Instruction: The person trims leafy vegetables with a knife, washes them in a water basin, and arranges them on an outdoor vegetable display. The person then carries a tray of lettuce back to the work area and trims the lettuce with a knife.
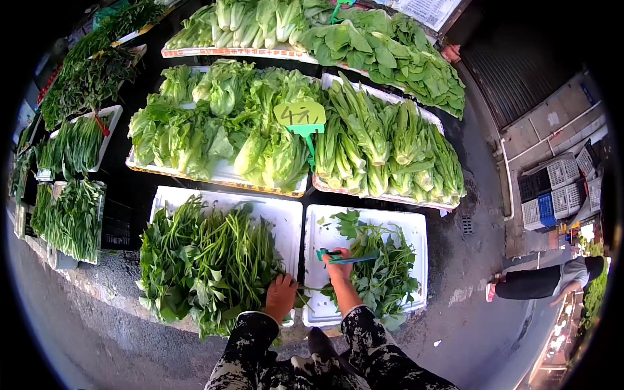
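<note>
My left hand [281, 296] is at the right edge of a large pile of long-stemmed leafy greens [221, 253]. Its fingers curl down around some of the stems, and the fingertips are partly hidden. The pile lies in a white foam tray [286, 214]. My right hand [339, 270] is closed on a slim green item [361, 259], a narrow flat strip with a green end; its exact kind is unclear. This hand is above a second white foam tray [419, 227], beside a smaller heap of leafy greens [383, 276].
Behind are trays of lettuce [221, 130] and long-leaf greens [370, 136], with a green price sign [299, 117] standing between them. More greens [68, 218] sit at left. Stacked crates [552, 188] and a person [546, 281] are on the right.
</note>
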